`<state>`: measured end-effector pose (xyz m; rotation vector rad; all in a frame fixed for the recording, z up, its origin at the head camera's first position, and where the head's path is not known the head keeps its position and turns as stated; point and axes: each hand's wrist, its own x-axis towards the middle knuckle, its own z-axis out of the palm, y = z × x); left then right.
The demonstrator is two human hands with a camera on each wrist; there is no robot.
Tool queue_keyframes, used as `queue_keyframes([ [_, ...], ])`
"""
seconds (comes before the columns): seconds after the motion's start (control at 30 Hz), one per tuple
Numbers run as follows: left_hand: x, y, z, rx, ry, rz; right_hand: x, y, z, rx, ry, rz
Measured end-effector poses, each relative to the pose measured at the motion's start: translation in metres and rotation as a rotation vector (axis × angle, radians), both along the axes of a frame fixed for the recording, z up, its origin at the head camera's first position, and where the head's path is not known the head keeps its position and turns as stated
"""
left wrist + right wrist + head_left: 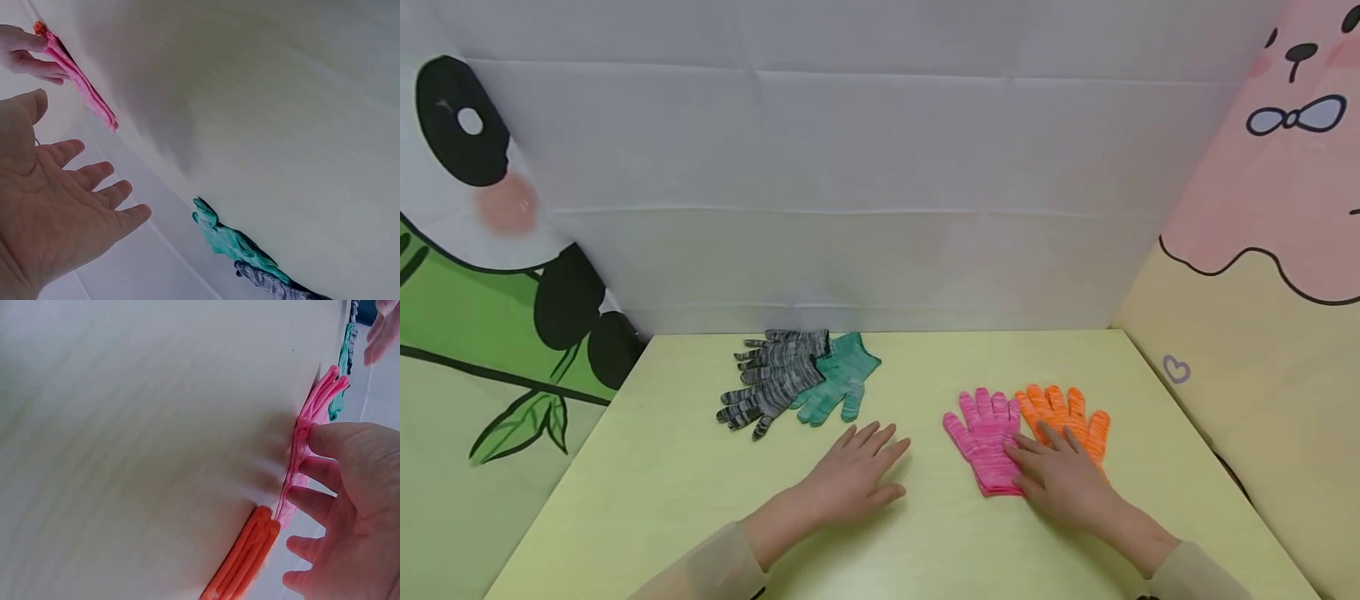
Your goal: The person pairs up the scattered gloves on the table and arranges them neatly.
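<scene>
My left hand, fingers spread and palm down, hovers above the middle of the table. A teal glove is nearest to it, partly covered by a pair of black-and-grey knitted gloves. At the right, my right hand reaches over the edge of a pair of pink gloves. In the right wrist view its thumb meets the pink fabric, with the other fingers extended and spread. Orange gloves lie just beyond that hand, their cuff end partly hidden by it.
The pale yellow table meets a creased white sheet at the back. A panda-printed panel stands on the left and a pink-and-cream printed panel on the right.
</scene>
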<state>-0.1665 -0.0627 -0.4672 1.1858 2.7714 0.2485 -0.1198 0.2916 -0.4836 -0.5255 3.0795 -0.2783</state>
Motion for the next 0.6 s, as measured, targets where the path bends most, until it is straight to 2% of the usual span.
queue_keyframes([
  [0.37, 0.008, -0.030, -0.002, 0.034, 0.013, 0.070, -0.001, 0.008, 0.000, -0.096, 0.057, 0.007],
  [0.6, 0.011, -0.048, -0.007, 0.039, 0.104, 0.132, -0.004, 0.014, 0.014, -0.156, 0.161, -0.017],
])
